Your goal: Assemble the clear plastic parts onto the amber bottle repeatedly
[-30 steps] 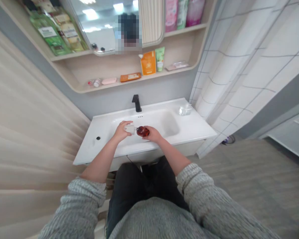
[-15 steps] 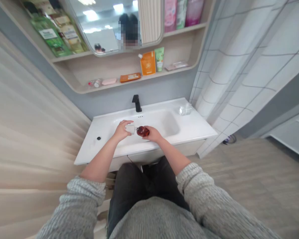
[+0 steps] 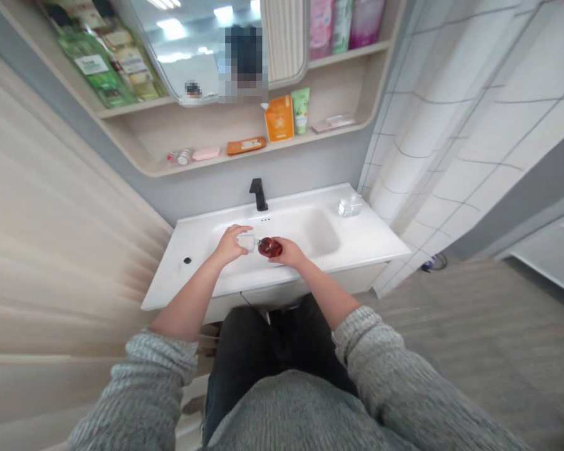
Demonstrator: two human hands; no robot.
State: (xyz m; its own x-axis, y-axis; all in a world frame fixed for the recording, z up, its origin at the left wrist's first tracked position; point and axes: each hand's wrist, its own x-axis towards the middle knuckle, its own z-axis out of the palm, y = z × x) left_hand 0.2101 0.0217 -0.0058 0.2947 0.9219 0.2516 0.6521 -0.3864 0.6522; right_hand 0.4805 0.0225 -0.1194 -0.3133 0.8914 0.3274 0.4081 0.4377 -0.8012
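Note:
Over the white sink (image 3: 323,230), my left hand (image 3: 229,245) is closed round a small clear bottle (image 3: 247,242), its fingers and thumb on opposite sides. From the right, my right hand (image 3: 289,252) grips a reddish-brown bottle (image 3: 269,247) that is tipped sideways. The brown bottle's neck points left and meets the mouth of the clear one. Whether liquid passes between them is too small to tell. Behind both hands stands a black faucet (image 3: 258,195).
A clear container (image 3: 350,205) stands on the counter's right side. A black round hole (image 3: 187,260) is at the left. Above, the shelf holds an orange pouch (image 3: 279,119), a green tube (image 3: 301,110) and a pink soap bar (image 3: 206,154). Curtains hang at both sides.
Almost nothing differs. Both hands keep hold of their bottles over the sink, mouth to mouth, with only a slight shift of the view.

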